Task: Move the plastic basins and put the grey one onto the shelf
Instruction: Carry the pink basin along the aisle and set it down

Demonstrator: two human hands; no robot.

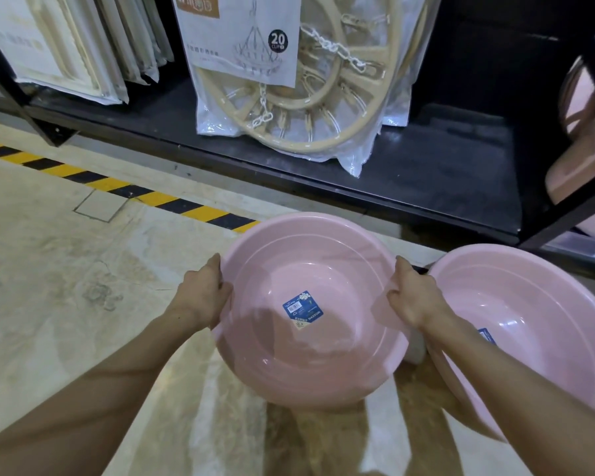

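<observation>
Our left hand (pixel 205 294) gripping the left rim and our right hand (pixel 413 297) the right rim of a pink basin (pixel 310 341) held between them above the floor (pixel 66 269), second pink basin (pixel 536 324) just right, black shelf (pixel 426 173) beyond with bagged clip hanger (pixel 289 108)

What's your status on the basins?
Left hand and right hand grip pink basin by opposite rims. Second pink basin beside it. Grey one not in view.

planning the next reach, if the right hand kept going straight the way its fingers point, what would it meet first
The right hand, gripping the pink basin, points toward the black shelf. Its front edge looks like the first thing met, though depth is unclear.
</observation>
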